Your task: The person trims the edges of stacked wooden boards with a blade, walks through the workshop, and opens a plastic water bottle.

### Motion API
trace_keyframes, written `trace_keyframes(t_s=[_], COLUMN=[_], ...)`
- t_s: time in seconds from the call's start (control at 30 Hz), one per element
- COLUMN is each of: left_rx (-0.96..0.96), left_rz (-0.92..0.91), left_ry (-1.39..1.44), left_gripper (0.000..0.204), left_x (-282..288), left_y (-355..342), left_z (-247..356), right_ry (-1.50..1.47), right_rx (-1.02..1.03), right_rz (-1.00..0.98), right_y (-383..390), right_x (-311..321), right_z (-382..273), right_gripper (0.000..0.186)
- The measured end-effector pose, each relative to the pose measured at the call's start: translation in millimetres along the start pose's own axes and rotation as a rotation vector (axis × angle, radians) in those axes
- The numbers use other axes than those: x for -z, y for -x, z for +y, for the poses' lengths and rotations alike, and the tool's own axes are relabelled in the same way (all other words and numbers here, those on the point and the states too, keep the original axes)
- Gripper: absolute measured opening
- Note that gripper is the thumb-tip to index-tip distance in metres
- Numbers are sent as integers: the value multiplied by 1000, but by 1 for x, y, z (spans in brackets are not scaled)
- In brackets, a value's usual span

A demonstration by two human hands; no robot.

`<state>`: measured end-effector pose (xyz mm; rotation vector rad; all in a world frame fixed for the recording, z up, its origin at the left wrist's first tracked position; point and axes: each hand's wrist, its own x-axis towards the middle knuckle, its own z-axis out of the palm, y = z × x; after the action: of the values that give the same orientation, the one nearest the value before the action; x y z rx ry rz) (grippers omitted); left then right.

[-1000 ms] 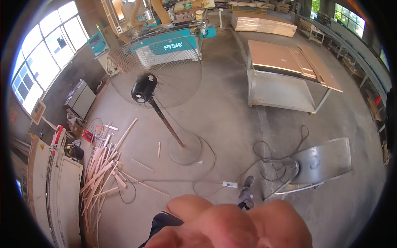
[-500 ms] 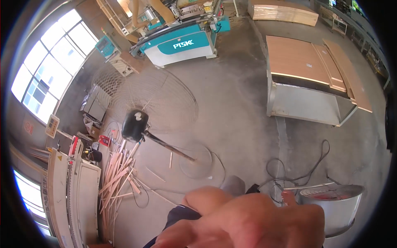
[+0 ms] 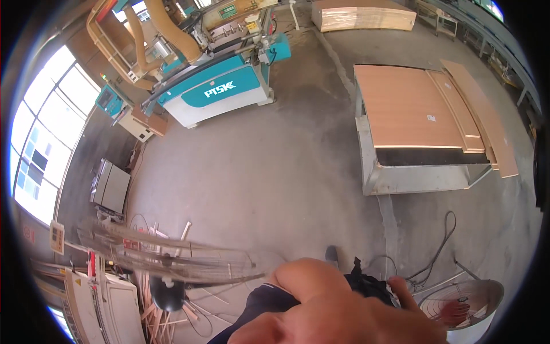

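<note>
Bare skin of my own body fills the lower middle, above dark shorts (image 3: pixel 252 309). Past it, at the lower right, a small part of my right hand (image 3: pixel 403 291) shows near a drum fan (image 3: pixel 490 295) with a wire grille. Its fingers are too unclear to read, and I cannot make out anything held in it. My left hand is not visible. Beside the shorts a dark bag-like thing (image 3: pixel 366 284) hangs partly hidden. One grey shoe (image 3: pixel 331 253) shows on the floor ahead of me.
A pedestal fan (image 3: pixel 168 293) stands at lower left over scattered wood strips (image 3: pixel 152 321). Ahead left is a teal and white woodworking machine (image 3: pixel 212 94). Brown boards (image 3: pixel 412 109) lie on a metal cart (image 3: pixel 424 180) at right. A black cable (image 3: pixel 438 252) loops across the floor.
The view has shifted: the pedestal fan now sits lower and farther left, and the machine and board cart appear lower. My right hand shows slightly lower, still near the drum fan.
</note>
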<state>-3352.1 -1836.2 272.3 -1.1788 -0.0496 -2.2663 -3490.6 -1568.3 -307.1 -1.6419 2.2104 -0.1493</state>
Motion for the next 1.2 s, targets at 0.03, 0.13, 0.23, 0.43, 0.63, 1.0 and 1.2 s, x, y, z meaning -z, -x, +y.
trace_keyframes(t_s=[0.03, 0.13, 0.23, 0.43, 0.63, 1.0, 1.2], left_rx=[5, 13, 4, -42, -101, -305, -165], left_rz=[2, 13, 15, 80, 345, 395, 360], left_ry=[2, -20, -70, -382, -782, -852, -1145], left_gripper=[63, 65, 68, 73, 63, 57, 59], left_x=[10, 48, 84, 198, 332, 444, 522], left_y=[-14, -54, -91, -148, -226, -303, -335], left_z=[11, 39, 73, 168, 315, 470, 557], right_ry=[-56, -838, -832, -931, -795, -1207, -779], right_rx=[45, -610, -606, -390, -229, 84, 516], right_rz=[50, 71, 44, 20, -102, -32, 493], right_y=[-23, -102, -175, -335, -520, -779, -855], right_x=[14, 46, 66, 113, 207, 465, 577], right_z=[-9, -32, -43, -24, -12, -123, -184], right_gripper=[16, 19, 24, 31, 35, 26, 16])
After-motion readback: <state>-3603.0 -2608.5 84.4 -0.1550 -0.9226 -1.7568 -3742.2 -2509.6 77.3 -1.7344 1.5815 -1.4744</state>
